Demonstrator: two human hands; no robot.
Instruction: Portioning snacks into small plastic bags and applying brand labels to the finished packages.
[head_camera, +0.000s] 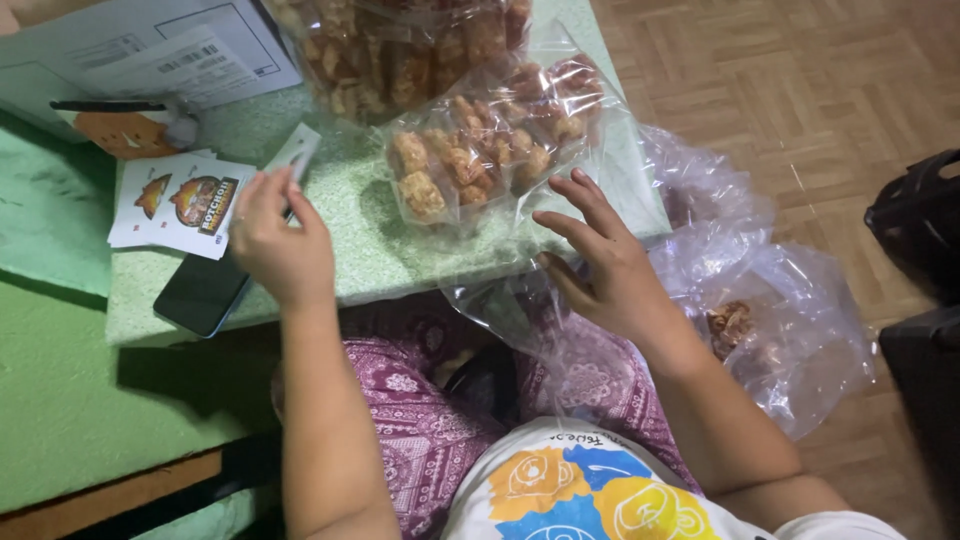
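The left hand (278, 240) is up at ten o'clock over the stack of printed stickers (180, 200), fingers (262, 190) pinched narrow on the edge of one white sticker slip (298, 150). The right hand (600, 265) hovers at about two o'clock from the person's lap, fingers spread wide and holding nothing, just below the small clear bag of fried snacks (470, 160) that lies on the green desk (360, 250).

To my eye the sticker is being lifted off so it can go onto that bag. Done well, I'd think the free hand should flatten the plastic first, so the label lands on a smooth patch without wrinkles, and the pinch should stay at the very edge so the sticky side keeps clean.

The small bag is packed with golden, crusty pieces. At twelve o'clock a larger clear bag (400, 50) holds much more of the same. A loose empty plastic sheet (530, 320) hangs off the desk edge over the lap. Down on the floor at four o'clock, a big crumpled clear bag (790, 320) holds only a few brown scraps (730, 322). A dark phone (200, 295) lies near the stickers.
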